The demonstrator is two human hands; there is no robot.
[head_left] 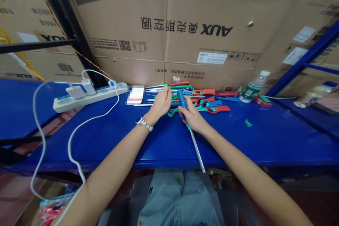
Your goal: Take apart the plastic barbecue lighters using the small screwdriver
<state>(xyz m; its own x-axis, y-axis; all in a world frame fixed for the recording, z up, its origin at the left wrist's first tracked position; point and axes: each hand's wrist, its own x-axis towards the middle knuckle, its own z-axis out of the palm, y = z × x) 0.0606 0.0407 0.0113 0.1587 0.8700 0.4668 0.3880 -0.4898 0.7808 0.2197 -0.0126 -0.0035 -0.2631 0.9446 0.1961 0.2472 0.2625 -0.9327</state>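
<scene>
The head view shows two bare hands over a blue table (233, 144). The right hand (193, 114) grips a blue lighter (181, 98), its fingers wrapped around the handle; the handle points away from the person, and its long metal tube (196, 150) slants back past the table's near edge, above the person's lap. The left hand (161, 102), just beside it, has its thumb and fingertips drawn together at the near side of a loose pile of lighters (209, 104); whether it pinches anything, I cannot tell. The pile holds red, orange, green and blue handles, with several thin metal tubes pointing left. A small green piece (248, 123) lies apart from it, to the right. Beyond the pile's right end a clear bottle (251, 90) with a green label stands tilted in view, beside a small red box (262, 101). At left, a white power strip (92, 96) carries white plugs and cables, and a partly blurred card (136, 95) lies between it and the pile. Printed cardboard (169, 10) forms the backdrop.
</scene>
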